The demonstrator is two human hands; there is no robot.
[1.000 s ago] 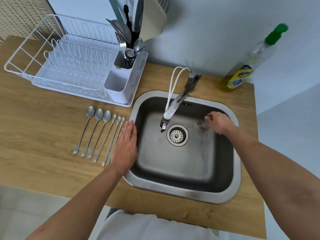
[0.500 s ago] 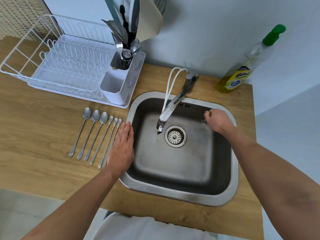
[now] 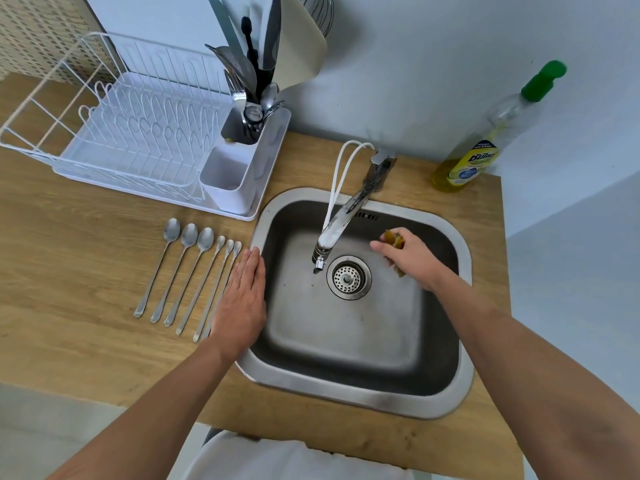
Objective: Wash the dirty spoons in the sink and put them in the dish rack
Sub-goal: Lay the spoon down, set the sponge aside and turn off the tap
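Left hand flat at sink edge; right hand gripping a sponge inside the basin.

The left hand (image 3: pixel 242 299) lies palm-down with fingers extended and held together, resting on the wooden counter (image 3: pixel 69 289) and overlapping the left rim of the sink (image 3: pixel 346 396). Six spoons (image 3: pixel 188 275) lie side by side on the counter just left of this hand, bowls pointing away from the person; the hand covers part of the nearest handle. Inside the basin, the right hand (image 3: pixel 412 258) is closed around a yellow-brown sponge (image 3: pixel 394 239), which protrudes above and below the fist, positioned right of the drain strainer (image 3: pixel 348 277). The faucet (image 3: pixel 341 226) spout extends over the basin. Farther back, the white dish rack (image 3: pixel 138 133) stands on the counter, its cutlery holder (image 3: pixel 242 164) containing utensils. A dish soap bottle (image 3: pixel 485 147) stands at the far right.
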